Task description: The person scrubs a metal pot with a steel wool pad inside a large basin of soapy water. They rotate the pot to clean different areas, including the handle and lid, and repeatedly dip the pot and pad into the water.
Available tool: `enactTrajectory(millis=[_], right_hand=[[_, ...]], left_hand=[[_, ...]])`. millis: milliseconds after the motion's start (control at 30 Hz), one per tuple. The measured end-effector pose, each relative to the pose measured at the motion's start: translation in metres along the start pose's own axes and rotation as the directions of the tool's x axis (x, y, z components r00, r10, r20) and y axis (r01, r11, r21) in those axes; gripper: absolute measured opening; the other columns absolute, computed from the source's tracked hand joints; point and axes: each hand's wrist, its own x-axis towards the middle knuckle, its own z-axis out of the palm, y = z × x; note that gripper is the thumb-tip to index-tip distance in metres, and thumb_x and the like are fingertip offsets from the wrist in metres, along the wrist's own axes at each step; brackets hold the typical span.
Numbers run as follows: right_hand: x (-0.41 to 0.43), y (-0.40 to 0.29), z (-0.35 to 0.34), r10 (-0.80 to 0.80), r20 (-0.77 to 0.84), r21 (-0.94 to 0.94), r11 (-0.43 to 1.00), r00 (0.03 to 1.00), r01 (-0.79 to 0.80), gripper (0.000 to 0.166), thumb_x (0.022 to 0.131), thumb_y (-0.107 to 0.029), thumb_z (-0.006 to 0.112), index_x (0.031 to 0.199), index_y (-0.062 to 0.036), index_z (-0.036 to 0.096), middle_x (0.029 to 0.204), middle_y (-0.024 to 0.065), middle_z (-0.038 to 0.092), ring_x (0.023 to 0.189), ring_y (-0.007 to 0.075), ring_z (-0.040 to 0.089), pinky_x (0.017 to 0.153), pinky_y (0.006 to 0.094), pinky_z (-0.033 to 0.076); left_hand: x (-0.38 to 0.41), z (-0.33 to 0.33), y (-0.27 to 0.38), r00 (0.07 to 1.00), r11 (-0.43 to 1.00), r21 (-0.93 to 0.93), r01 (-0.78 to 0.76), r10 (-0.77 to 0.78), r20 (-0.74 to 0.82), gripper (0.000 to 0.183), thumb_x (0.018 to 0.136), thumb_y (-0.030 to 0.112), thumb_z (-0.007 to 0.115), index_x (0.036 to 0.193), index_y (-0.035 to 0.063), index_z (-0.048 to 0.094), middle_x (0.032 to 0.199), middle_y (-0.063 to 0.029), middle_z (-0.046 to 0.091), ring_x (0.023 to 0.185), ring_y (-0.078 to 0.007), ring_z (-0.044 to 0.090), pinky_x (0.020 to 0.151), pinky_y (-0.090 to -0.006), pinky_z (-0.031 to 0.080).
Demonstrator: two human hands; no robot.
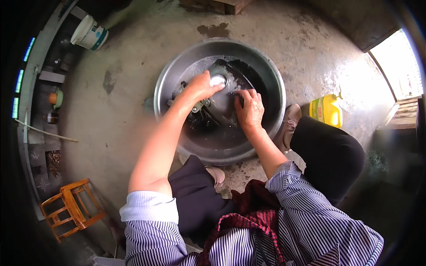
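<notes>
A large round metal basin (278, 76) on the floor before me holds dark, sudsy water. Partly under the water rests a wide grey metal panel (223, 104), with a bright, shiny round part near its top and a bracket (201, 105) with bolts at its left. My left hand (201, 86) grips the panel beside the shiny part, thumb to the right. My right hand (249, 108) has its fingers curled against the panel's right side, around a small dark thing (240, 99), perhaps a scrubbing pad. The palm hides most of it.
Right of the basin, past my shoe (292, 123), stands a yellow plastic jug (327, 109). A white bucket (88, 33) is at the upper left, a wooden chair (73, 207) at the lower left. A thin stick (50, 132) juts out at the left. Wet stains mark the concrete floor (133, 66).
</notes>
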Motion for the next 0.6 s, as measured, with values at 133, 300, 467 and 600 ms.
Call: enactTrajectory(millis=[133, 300, 467, 600], right_hand=[[0.014, -0.003, 0.01, 0.021, -0.046, -0.063, 0.998, 0.999, -0.023, 0.013, 0.072, -0.014, 0.066, 0.084, -0.0107, 0.063, 0.084, 0.0075, 0.055, 0.081, 0.0275, 0.054, 0.069, 0.0376, 0.047], [0.03, -0.031, 0.018, -0.146, 0.043, -0.202, 0.968, 0.988, 0.152, 0.011, 0.07, -0.016, 0.067, 0.077, -0.0111, 0.061, 0.082, 0.006, 0.053, 0.081, 0.0245, 0.053, 0.067, 0.0366, 0.045], [0.067, -0.029, 0.039, -0.062, 0.004, -0.274, 0.96, 0.998, 0.061, 0.008, 0.074, -0.017, 0.064, 0.076, -0.0099, 0.061, 0.084, 0.0055, 0.056, 0.083, 0.0263, 0.054, 0.068, 0.0391, 0.045], [0.115, -0.028, 0.051, -0.142, 0.16, -0.407, 0.892, 0.977, 0.196, 0.01, 0.077, -0.014, 0.053, 0.075, -0.0096, 0.061, 0.085, 0.0063, 0.058, 0.085, 0.027, 0.055, 0.068, 0.0392, 0.045]], left_hand=[[0.024, -0.016, -0.002, 0.973, 0.949, -0.288, 0.131, -0.067, 0.222, 0.049, 0.094, 0.047, 0.034, 0.105, 0.0007, 0.046, 0.071, -0.0098, 0.054, 0.047, -0.0127, 0.049, 0.037, -0.0284, 0.042], [0.045, -0.017, -0.016, 0.991, 0.977, -0.212, 0.021, 0.007, 0.13, 0.043, 0.094, 0.042, 0.039, 0.105, 0.0002, 0.046, 0.079, -0.0123, 0.057, 0.053, -0.0178, 0.054, 0.043, -0.0318, 0.045], [0.033, -0.026, -0.019, 0.98, 0.981, 0.01, -0.191, 0.191, 0.055, 0.046, 0.09, 0.034, 0.048, 0.118, -0.0028, 0.045, 0.113, -0.0224, 0.056, 0.108, -0.0347, 0.052, 0.086, -0.0395, 0.046], [0.028, -0.022, -0.003, 0.984, 0.985, 0.025, -0.173, 0.172, 0.035, 0.035, 0.087, 0.025, 0.052, 0.107, -0.0029, 0.048, 0.104, -0.0242, 0.06, 0.1, -0.0396, 0.056, 0.087, -0.0447, 0.045]])
